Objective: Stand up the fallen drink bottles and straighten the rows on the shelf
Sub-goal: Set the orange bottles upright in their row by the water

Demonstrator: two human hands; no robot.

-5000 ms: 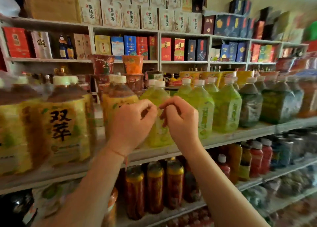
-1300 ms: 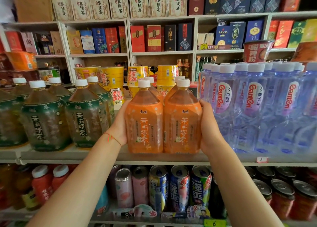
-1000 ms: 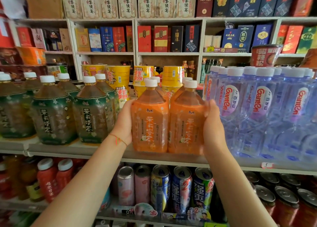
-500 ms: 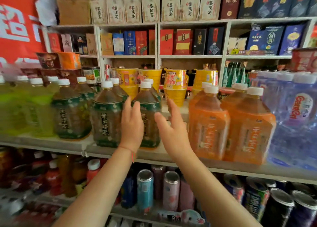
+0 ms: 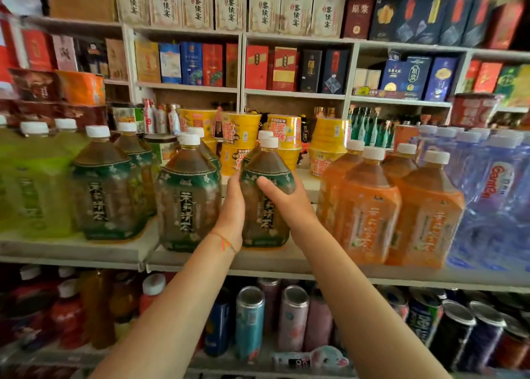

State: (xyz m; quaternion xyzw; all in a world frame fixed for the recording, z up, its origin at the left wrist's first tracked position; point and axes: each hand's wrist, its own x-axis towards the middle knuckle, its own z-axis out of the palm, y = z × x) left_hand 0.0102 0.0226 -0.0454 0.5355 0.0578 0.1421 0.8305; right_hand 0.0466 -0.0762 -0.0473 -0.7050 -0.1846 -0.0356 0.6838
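Where the two forearms meet at the centre of the frame, a green-labelled tea bottle (image 5: pixel 265 206) stands upright on the shelf (image 5: pixel 286 261), held from both sides. The left hand (image 5: pixel 232 209) lies along the bottle's left flank with its fingers reaching round behind; the right hand (image 5: pixel 286 198) wraps the right flank, its thumb laid across the front of the label near the shoulder. A thin orange string circles the left wrist. A second white cap shows just behind the held bottle's own (another bottle of the same row).

Just left of it stands a matching green tea bottle (image 5: pixel 187 198), upright, with a narrow gap between the two, and further left another (image 5: pixel 107 189), then pale green bottles (image 5: pixel 34 178) at the left edge, blurred. To the right, apart from the held bottle, orange tea bottles (image 5: pixel 370 209) stand in a close group, and beyond them clear water bottles (image 5: pixel 493 195) with red lettering fill the right edge.

Behind the row, in the middle of the frame, yellow cup noodle tubs (image 5: pixel 241 132) are stacked. Boxed goods (image 5: pixel 284 69) fill the upper shelves. In the lower part of the frame, drink cans (image 5: pixel 249 321) stand on the shelf below.
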